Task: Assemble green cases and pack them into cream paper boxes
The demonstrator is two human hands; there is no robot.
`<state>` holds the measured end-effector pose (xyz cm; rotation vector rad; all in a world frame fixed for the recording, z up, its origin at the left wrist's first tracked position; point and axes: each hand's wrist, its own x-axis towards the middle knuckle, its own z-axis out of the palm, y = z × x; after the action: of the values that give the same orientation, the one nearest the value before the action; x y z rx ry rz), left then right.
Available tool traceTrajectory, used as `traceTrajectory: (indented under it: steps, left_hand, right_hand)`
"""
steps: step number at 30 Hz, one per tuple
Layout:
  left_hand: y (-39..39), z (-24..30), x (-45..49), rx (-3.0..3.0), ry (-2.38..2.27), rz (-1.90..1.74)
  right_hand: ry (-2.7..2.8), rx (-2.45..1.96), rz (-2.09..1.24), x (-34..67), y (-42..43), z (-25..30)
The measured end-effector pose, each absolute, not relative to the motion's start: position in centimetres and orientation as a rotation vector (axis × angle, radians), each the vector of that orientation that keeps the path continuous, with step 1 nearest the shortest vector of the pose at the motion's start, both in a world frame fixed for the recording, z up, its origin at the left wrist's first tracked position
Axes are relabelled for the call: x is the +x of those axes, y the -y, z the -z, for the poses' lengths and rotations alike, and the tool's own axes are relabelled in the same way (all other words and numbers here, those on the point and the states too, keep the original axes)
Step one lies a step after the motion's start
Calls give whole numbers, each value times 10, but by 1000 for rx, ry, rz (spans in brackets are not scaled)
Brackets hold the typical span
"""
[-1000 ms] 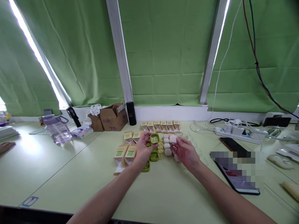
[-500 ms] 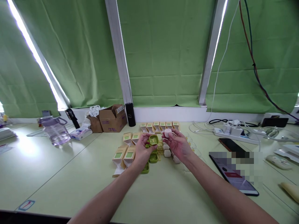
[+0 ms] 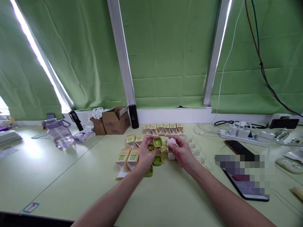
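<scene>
In my left hand point(image 3: 147, 150) is a small square green tray point(image 3: 157, 142), its hollow side facing me, pinched between thumb and fingers. My right hand point(image 3: 181, 152) grips a small white rounded block point(image 3: 172, 141) just to the right of the tray, with a gap between them. Below the hands stand more green trays, such as one nearer tray point(image 3: 157, 160) and another at the front point(image 3: 149, 171). Small yellow pieces point(image 3: 163, 148) lie in rows between the hands. Another white block point(image 3: 171, 156) sits under my right hand, partly covered by it.
Small kraft boxes point(image 3: 122, 157) stand on the left, with a row of boxes point(image 3: 166, 128) behind. Clear plastic shells point(image 3: 197, 153) with yellow centres lie right. Farther out are a tablet point(image 3: 246, 186), phone point(image 3: 239, 150), power strip point(image 3: 243, 138), water bottle point(image 3: 59, 134) and cardboard box point(image 3: 115, 121).
The white block in my right hand has turned and sits slightly lower. The green tray stays in my left hand. The whole view has shifted slightly.
</scene>
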<state>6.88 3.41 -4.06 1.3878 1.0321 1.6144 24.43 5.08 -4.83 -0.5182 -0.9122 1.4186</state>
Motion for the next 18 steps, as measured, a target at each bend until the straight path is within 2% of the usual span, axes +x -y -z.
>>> traceTrajectory:
  steps: [6,18]
  left_hand:
    - [-36,42,67,1473,-1038,-1604]
    - [-37,27,73,1577,-1144,-1650]
  right_hand:
    - [974,-609,-1427,244,-46,49]
    - [905,-519,-1442,245,-41,38]
